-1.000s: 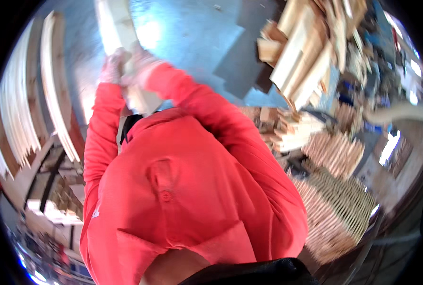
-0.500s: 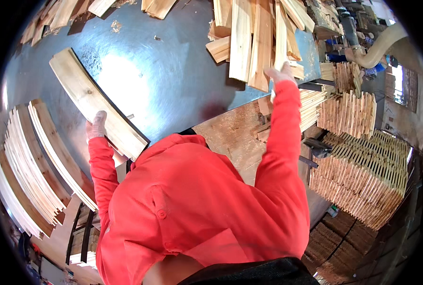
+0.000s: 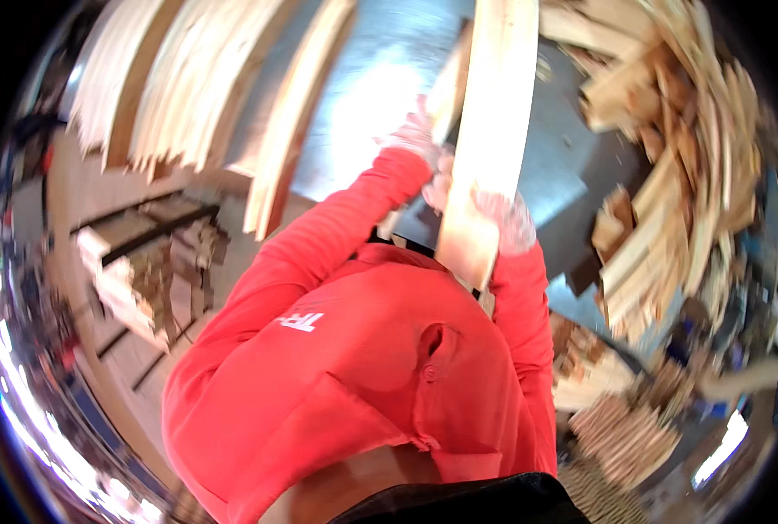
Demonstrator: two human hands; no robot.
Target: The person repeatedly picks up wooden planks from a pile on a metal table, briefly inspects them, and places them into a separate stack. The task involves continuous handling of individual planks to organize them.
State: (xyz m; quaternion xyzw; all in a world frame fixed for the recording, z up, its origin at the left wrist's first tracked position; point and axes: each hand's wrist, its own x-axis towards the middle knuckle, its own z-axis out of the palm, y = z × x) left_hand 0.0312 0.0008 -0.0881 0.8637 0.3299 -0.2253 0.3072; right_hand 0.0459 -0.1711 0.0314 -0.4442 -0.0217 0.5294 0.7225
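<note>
Your right hand (image 3: 504, 220) clasps a long pale wooden board's (image 3: 494, 118) near end; left hand's (image 3: 411, 140) grip unclear; blue tabletop (image 3: 568, 131), pale timber stacks (image 3: 199, 83).

On my head view I see the right hand (image 3: 509, 224) gripping a long, pale, flat wooden board (image 3: 495, 105) over a shiny blue-grey table (image 3: 564, 162); the blurred left hand (image 3: 411, 137) is near it. Rightward I see jumbled tan wooden slats (image 3: 655, 249).
</note>
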